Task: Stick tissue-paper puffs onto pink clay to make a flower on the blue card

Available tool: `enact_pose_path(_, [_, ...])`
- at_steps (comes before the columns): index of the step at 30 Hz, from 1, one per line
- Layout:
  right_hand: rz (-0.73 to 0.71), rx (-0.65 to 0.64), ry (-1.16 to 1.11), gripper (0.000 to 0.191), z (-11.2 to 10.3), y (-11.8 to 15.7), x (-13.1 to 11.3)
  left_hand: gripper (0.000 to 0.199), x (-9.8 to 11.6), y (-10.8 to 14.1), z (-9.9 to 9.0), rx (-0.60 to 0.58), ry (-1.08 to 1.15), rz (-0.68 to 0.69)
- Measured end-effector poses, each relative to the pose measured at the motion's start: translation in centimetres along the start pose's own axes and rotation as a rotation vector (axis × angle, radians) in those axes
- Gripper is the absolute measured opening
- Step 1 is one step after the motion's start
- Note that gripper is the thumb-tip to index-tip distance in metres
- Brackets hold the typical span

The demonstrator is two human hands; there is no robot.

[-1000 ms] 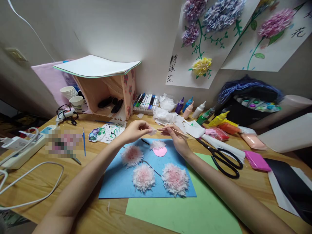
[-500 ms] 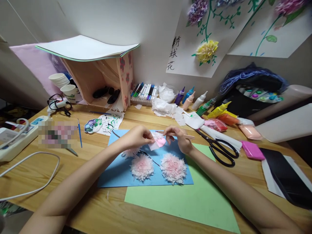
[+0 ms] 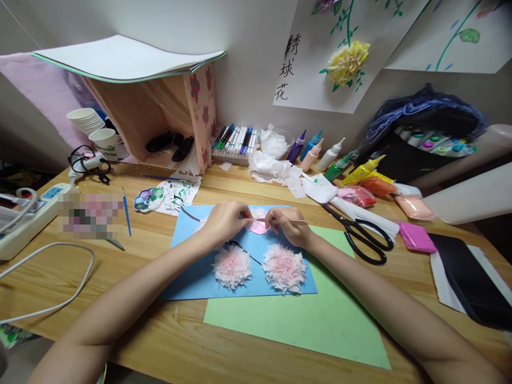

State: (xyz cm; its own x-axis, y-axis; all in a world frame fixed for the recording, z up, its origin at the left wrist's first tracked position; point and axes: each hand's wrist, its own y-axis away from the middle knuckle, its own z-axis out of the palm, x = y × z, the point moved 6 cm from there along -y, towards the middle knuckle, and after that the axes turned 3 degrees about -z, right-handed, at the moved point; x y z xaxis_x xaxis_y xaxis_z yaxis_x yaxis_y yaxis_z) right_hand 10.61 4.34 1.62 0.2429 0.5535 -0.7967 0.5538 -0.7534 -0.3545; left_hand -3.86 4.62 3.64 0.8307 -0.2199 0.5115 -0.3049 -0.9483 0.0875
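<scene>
My right hand (image 3: 290, 226) is closed around a thin wooden stick (image 3: 299, 222), whose tip points left over a round pink patch (image 3: 258, 228). Opposite it, my left hand (image 3: 230, 220) pinches at the patch's left edge; a small piece of tissue seems to be between the fingertips, mostly hidden. The patch lies on a blue sheet (image 3: 192, 288), just below a pale tissue flower partly covered by the hands. Nearer the front are two fluffy pink-white flowers, one on the left (image 3: 232, 266) and one on the right (image 3: 285, 268), with a dark painted stem between them.
Under the blue sheet is a green sheet (image 3: 340, 330). Black scissors (image 3: 360, 234) lie at right, near a pink packet (image 3: 416, 237). Crumpled white tissue (image 3: 268, 165), markers (image 3: 235, 141) and paint bottles (image 3: 312, 154) line the wall. A power strip (image 3: 36, 218) sits at left.
Both hands have come closer together over the pink patch. The white tissue piece my left hand held out is now down at the patch, and the stick's tip has come to it. The view has shifted slightly.
</scene>
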Motion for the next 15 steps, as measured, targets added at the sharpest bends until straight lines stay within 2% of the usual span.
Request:
enact_pose_path(4, [0.014,0.013,-0.024,0.055,0.0,0.0,-0.1,0.012,0.2,0.1,0.0,-0.007,0.018,0.02])
enact_pose_path(10, [0.112,0.076,-0.163,0.053,0.0,0.1,0.6,0.016,0.0,-0.1,0.9,-0.112,0.102,0.042])
enact_pose_path(15, [0.127,0.1,-0.191,0.054,-0.1,0.2,0.8,0.017,-0.3,-0.4,0.7,-0.064,0.051,0.028])
